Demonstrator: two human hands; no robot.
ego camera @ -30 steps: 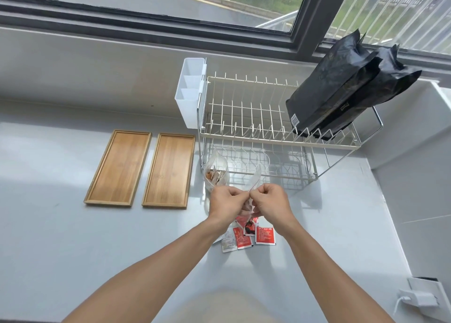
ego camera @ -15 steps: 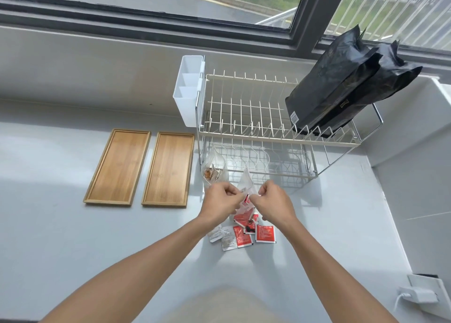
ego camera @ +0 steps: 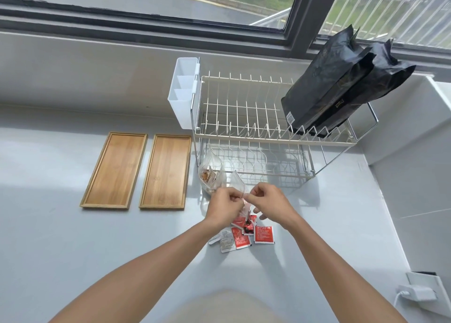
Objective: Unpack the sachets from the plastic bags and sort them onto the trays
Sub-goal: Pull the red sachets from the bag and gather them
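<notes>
- Nearest the person: loose sachets (ego camera: 246, 236) lie on the counter (ego camera: 73, 249) just below both hands, red ones and a few pale ones, overlapping.
- Left hand (ego camera: 225, 206) and right hand (ego camera: 269, 204) both pinch the mouth of a clear plastic bag (ego camera: 238, 184), thumb and fingertips closed on the film. The bag hangs mouth-up between them, red sachets inside at its foot.
- Just beyond the left hand: a second bag (ego camera: 211, 176), unopened as far as I can tell, holding brownish sachets.
- Trays (ego camera: 144, 171): two, bare, side by side, long axes running away from the person, left of the left hand, which is nearer.
- Open counter between; dish rack (ego camera: 268, 137) crowds the far side.
</notes>
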